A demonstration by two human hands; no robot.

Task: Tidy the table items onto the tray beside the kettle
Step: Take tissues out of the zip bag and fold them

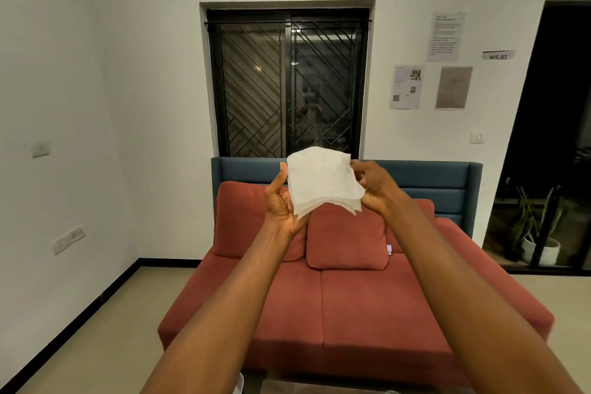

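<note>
**Both hands hold a stack of napkins up in the middle of the frame**

I have both arms stretched out ahead of me, and they meet just above the centre of the frame. Between them is a small stack of white paper napkins (323, 184), held up in the air in front of the window. The stack is tilted, its lower corner pointing down toward the sofa, and the layered edges show along the bottom right.

My left hand (281, 201) is at the left edge of the stack, palm turned toward me, thumb straight up along the napkins' side, the fingers curled in behind the lower corner, so it grips the stack from below. My right hand (375, 185) is at the right edge, back of the hand toward me; its fingers are bent and pinch the napkins there, though the fingertips are mostly hidden behind the paper.

Behind the hands, a red sofa (351, 297) fills the lower middle, with a red cushion (347, 243) leaning on its back just under the napkins. A barred window (287, 83) sits in the upper centre, paper notices (444, 37) are stuck on the wall to the upper right, and a potted plant (537, 233) stands at the right edge.
</note>
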